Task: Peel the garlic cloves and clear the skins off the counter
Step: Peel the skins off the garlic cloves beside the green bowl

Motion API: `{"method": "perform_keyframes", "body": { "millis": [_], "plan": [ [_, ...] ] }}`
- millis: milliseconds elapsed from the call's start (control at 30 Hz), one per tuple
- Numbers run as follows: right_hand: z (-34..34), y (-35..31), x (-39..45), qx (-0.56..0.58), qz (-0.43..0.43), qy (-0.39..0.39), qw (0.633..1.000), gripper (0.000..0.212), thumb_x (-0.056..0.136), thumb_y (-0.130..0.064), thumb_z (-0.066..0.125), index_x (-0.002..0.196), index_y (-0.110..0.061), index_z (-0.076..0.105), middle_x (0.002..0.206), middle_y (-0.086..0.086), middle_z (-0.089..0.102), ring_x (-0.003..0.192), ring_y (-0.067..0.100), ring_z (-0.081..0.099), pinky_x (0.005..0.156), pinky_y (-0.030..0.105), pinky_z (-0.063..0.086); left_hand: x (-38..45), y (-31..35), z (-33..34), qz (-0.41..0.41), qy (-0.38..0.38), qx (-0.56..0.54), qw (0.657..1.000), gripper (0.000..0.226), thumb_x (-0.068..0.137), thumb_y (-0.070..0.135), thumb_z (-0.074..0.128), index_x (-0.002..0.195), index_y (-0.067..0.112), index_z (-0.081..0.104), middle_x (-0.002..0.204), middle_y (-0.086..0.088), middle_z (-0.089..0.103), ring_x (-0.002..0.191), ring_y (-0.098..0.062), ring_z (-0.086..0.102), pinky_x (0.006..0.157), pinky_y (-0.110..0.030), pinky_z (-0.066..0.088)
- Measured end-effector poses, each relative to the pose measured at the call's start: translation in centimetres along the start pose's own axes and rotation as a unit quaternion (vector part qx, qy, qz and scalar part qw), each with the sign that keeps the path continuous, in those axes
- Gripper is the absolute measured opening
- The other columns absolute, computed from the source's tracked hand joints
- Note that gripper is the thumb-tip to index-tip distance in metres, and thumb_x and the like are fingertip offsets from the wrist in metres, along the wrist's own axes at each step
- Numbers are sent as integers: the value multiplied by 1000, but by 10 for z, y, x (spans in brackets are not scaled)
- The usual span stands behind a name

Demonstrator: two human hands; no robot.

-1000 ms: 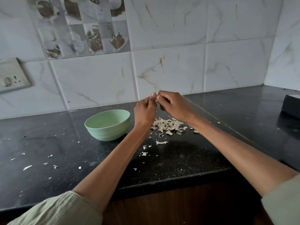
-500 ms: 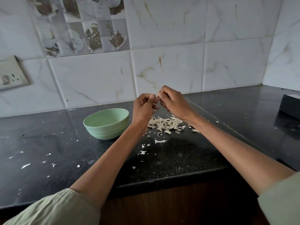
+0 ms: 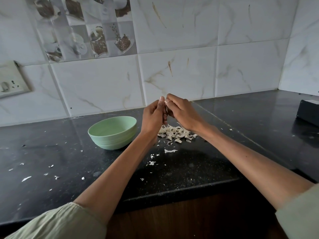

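My left hand (image 3: 152, 116) and my right hand (image 3: 181, 112) meet above the black counter (image 3: 189, 169), fingertips together around a small garlic clove (image 3: 166, 110). A pale sliver of skin shows between the thumbs; the clove itself is mostly hidden by the fingers. Below the hands lies a heap of garlic skins (image 3: 176, 133). A pale green bowl (image 3: 113, 132) stands just left of my left wrist; its inside is hidden from this angle. Small skin flakes (image 3: 170, 150) are scattered toward the front edge and far left.
A dark box (image 3: 308, 112) sits at the right edge of the counter. A wall socket (image 3: 12, 80) is on the tiled wall at left. The counter's front edge runs under my forearms, with a wooden cabinet front below.
Both hands have stayed together above the skin heap, shifting only slightly; the fingers keep working at the clove. Bowl and heap are unmoved.
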State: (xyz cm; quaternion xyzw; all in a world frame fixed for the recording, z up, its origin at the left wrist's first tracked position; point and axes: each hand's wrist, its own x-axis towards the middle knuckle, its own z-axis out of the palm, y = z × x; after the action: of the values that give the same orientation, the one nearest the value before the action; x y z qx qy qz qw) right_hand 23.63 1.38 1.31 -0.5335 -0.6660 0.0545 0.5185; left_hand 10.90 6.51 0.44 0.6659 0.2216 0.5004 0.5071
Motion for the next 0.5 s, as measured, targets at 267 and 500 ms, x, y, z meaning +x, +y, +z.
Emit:
{"method": "perform_keyframes", "body": {
  "millis": [267, 500],
  "plan": [
    [2, -4, 0, 46, 36, -42, 997, 34, 114, -25, 40, 93, 0, 46, 71, -1, 55, 57, 5, 40, 54, 21, 36, 1, 1, -3, -11, 19, 7, 1000, 46, 113, 38, 49, 75, 12, 55, 67, -9, 53, 53, -9, 41, 53, -21, 38],
    [-4, -1, 4, 159, 98, -86, 979, 31, 115, -28, 37, 96, -5, 49, 67, -2, 43, 57, 10, 31, 49, 22, 26, -6, 7, -1, 0, 19, 14, 1000, 48, 112, 39, 48, 73, 11, 53, 62, -3, 58, 50, -5, 46, 54, -20, 38]
  ]
}}
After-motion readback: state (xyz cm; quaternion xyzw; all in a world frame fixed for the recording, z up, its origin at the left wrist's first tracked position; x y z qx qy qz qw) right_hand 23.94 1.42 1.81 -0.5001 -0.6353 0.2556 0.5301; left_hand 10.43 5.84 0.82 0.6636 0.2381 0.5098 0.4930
